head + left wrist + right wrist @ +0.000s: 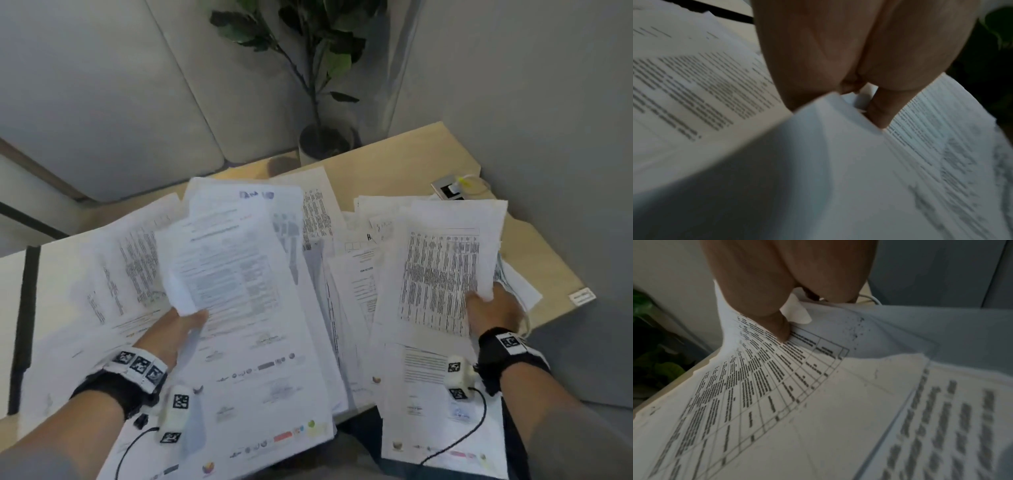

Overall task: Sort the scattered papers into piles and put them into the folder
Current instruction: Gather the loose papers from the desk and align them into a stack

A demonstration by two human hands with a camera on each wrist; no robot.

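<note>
Many printed papers (318, 308) lie scattered and overlapping across a light wooden table (404, 161). My left hand (178, 329) pinches the lower left corner of a form sheet (226, 260), thumb on top; in the left wrist view the thumb (879, 112) presses the same form sheet (818, 162). My right hand (493, 308) grips the lower right corner of a sheet with a dense table (442, 274), lifted off the pile. The right wrist view shows the thumb (781, 331) on that table sheet (756, 394). No folder is visible.
A potted plant (318, 137) stands behind the table's far edge. A wall socket with a cable (455, 188) sits at the far right of the table. A dark strip (24, 325) runs along the left. Several papers hang over the near edge.
</note>
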